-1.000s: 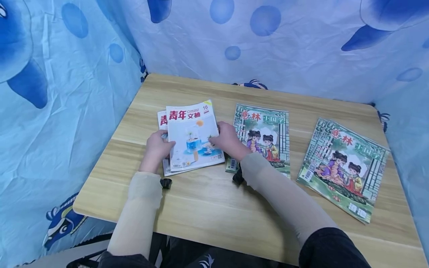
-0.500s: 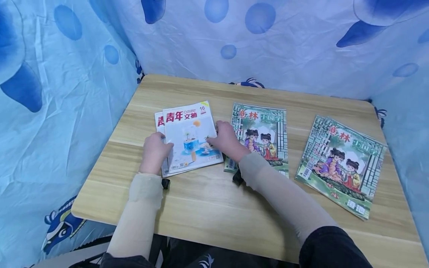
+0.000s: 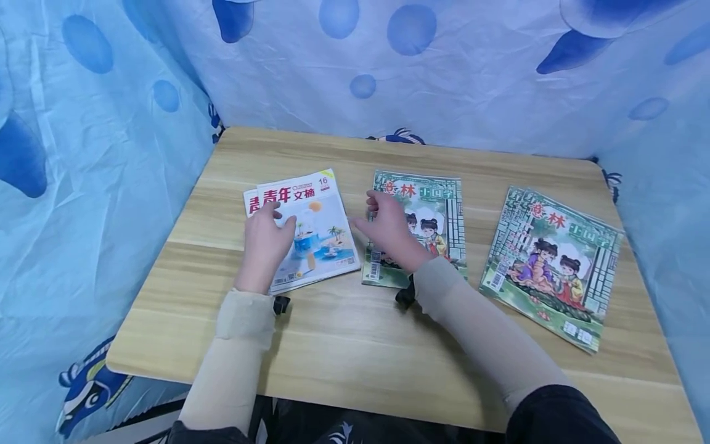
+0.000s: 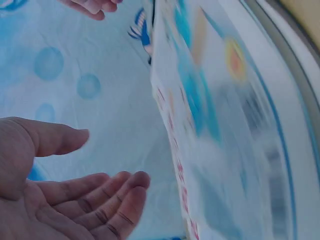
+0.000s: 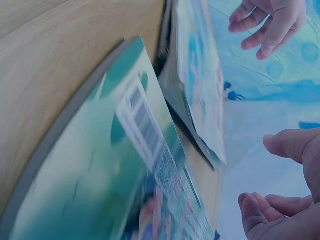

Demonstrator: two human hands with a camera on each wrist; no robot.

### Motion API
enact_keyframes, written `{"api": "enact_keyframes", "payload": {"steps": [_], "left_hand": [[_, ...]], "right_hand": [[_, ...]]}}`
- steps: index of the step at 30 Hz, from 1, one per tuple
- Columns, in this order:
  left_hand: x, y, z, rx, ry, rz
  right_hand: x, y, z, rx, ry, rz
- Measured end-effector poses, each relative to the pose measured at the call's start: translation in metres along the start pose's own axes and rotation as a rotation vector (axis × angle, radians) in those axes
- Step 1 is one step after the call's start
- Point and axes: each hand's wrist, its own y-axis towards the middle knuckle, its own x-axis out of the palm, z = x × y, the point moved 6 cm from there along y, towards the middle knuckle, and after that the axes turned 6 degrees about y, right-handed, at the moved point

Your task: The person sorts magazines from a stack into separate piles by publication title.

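My left hand (image 3: 269, 243) hovers over the left part of a small stack of white magazines (image 3: 324, 237) with red titles, its fingers relaxed and holding nothing. In the left wrist view the thumb and fingers of that hand (image 4: 75, 185) are spread apart above the blurred cover. My right hand (image 3: 391, 228) is over the left side of a green illustrated magazine (image 3: 435, 203), thumb and fingers apart and empty. The right wrist view has the green magazine's barcode corner (image 5: 142, 122) below, with the white stack (image 5: 200, 80) beyond it.
Farther right lies a fanned pile of green magazines (image 3: 554, 271), turned at an angle. All rest on a wood-grain table (image 3: 344, 351). A blue curtain (image 3: 310, 74) with whale prints surrounds its back and sides.
Both hands have let go of the white magazines and lifted off. The right hand now overlaps the middle green magazine. The head view has shifted slightly, moving everything left in frame.
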Motion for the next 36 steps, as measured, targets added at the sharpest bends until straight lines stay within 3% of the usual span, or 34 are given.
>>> {"api": "enact_keyframes", "payload": {"steps": [10,16,20,28,36], "left_hand": [[0.029,-0.004,0.047,0.194,-0.156,0.013],[0.046,-0.010,0.068,0.235,-0.233,0.017],[0.063,-0.011,0.080,0.260,-0.305,-0.021],[0.085,-0.011,0.088,0.259,-0.374,-0.123],[0.099,-0.009,0.099,0.188,-0.237,-0.260]], "right_hand": [[-0.056,-0.025,0.017,-0.039,0.017,0.133],[-0.086,-0.044,0.034,-0.030,0.047,0.201],[-0.108,-0.058,0.048,-0.010,0.070,0.246],[-0.136,-0.075,0.071,0.015,0.134,0.332],[-0.148,-0.080,0.085,0.073,0.105,0.354]]}}
